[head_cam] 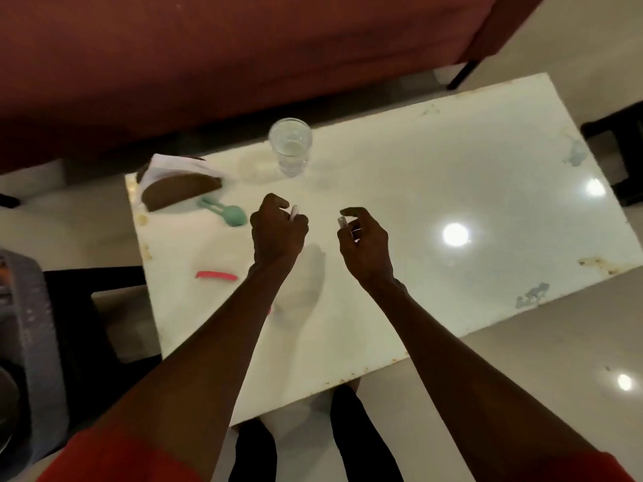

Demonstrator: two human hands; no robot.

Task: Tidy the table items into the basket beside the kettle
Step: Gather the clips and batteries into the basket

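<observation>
- We pinch a small white piece [294, 212] in our left hand [276, 234], another [341, 221] in our right hand [363, 243], above the glossy white surface [435, 189].
- We see a clear ribbed glass tumbler [290, 146] upright near the far edge; contents unclear.
- The grey woven basket [33, 328] sits far left.

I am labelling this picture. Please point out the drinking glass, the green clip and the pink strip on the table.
drinking glass [291, 147]: head view, on its clear side wall.
green clip [224, 212]: head view, on its middle.
pink strip [215, 275]: head view, on its middle.

grey basket [31, 328] cut off at left edge; contents unclear.
</observation>
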